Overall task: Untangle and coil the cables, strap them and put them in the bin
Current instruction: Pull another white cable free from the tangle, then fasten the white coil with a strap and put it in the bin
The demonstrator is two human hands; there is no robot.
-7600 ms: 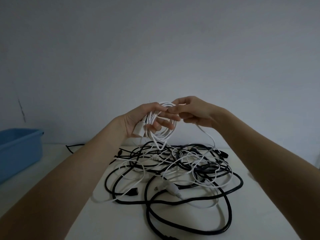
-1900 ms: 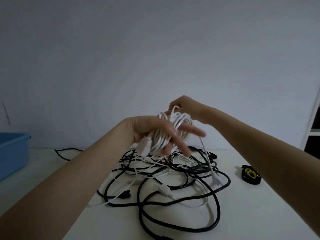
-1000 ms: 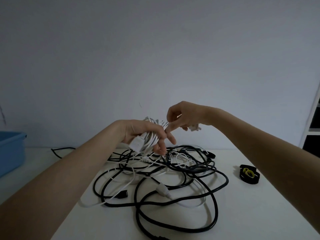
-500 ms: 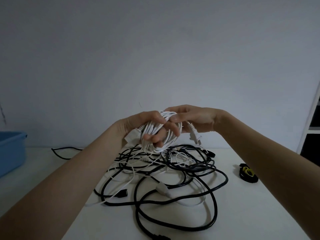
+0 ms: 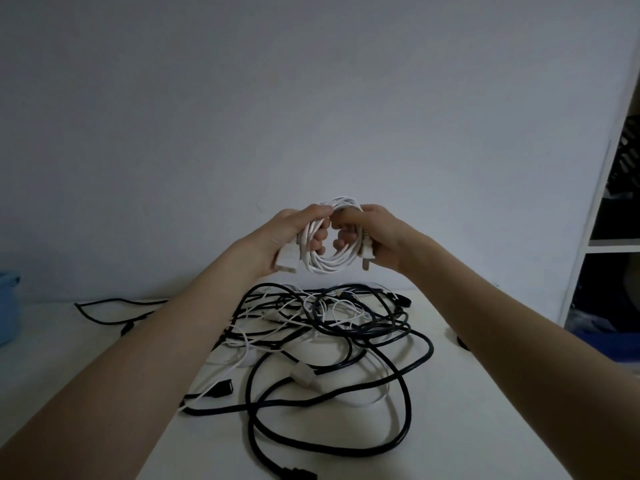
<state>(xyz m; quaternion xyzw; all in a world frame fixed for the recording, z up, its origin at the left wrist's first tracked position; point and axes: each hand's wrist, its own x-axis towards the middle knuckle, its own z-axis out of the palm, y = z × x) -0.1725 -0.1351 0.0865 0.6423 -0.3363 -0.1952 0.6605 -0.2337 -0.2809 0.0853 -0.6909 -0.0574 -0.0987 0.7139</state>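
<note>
White round cable coil [image 5: 330, 252] sat in the middle of the frame, above the table [image 5: 450, 427]. Left hand [image 5: 294, 233] and right hand [image 5: 377, 233] each gripped one side. Holding the loops tight would help when strapping it.

Item count, tabletop and hands

Two hands; one white coiled cable [image 5: 330, 252] at 12 o'clock; one tangled cable pile [image 5: 332, 337], strand count indeterminate; one blue bin [image 5: 7, 306] at 9 o'clock.
</note>
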